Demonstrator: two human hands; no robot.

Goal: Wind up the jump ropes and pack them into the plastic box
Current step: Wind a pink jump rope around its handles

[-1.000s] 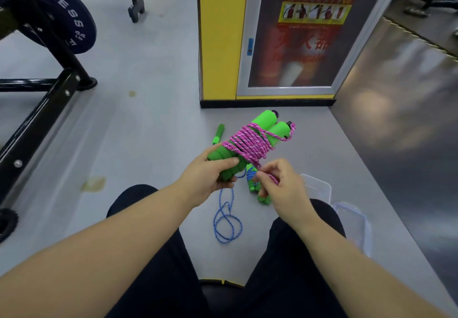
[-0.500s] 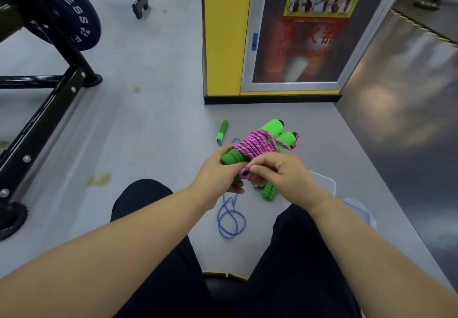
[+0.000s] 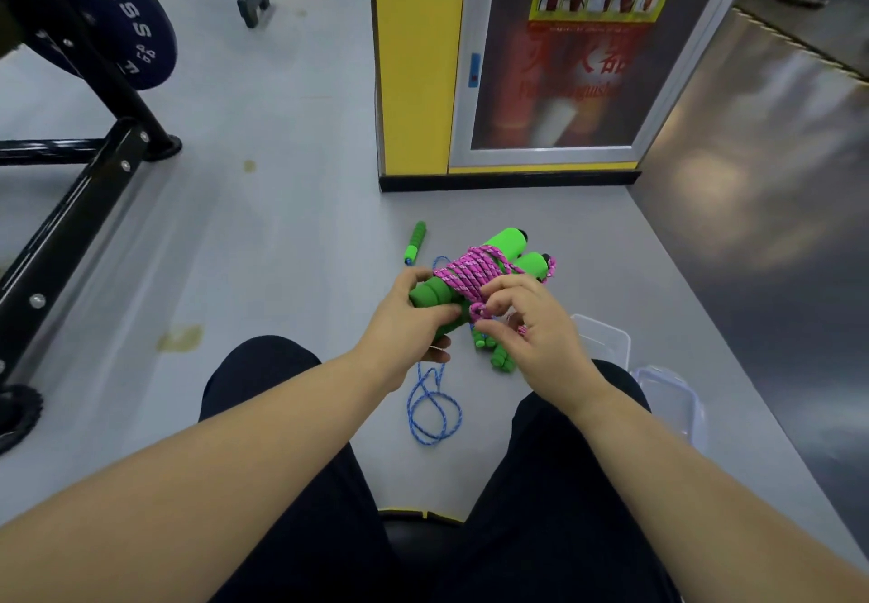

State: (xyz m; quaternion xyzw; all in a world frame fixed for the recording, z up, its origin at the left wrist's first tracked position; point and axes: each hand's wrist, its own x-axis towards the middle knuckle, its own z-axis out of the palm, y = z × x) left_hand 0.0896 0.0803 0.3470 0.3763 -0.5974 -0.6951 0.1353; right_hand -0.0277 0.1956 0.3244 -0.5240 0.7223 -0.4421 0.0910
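Note:
My left hand [image 3: 410, 320] grips the two green foam handles [image 3: 510, 250] of a pink jump rope [image 3: 472, 273], whose cord is wound around them. My right hand [image 3: 526, 320] pinches the loose pink end at the bundle's near side. On the floor below lies a second rope: its blue cord [image 3: 430, 407] loops between my knees, one green handle [image 3: 416, 238] lies beyond the bundle, the other [image 3: 498, 358] under my right hand. The clear plastic box [image 3: 606, 341] sits to the right, partly hidden by my right wrist.
The box's clear lid [image 3: 672, 402] lies by my right knee. A yellow pillar with a fire-extinguisher cabinet [image 3: 555, 62] stands ahead. A black weight rack with a blue plate [image 3: 108, 24] is at the left. My legs in dark trousers frame the grey floor.
My right hand has come up from below the bundle to its near side, working the pink cord's end against the windings. The left hand keeps its hold on the handles.

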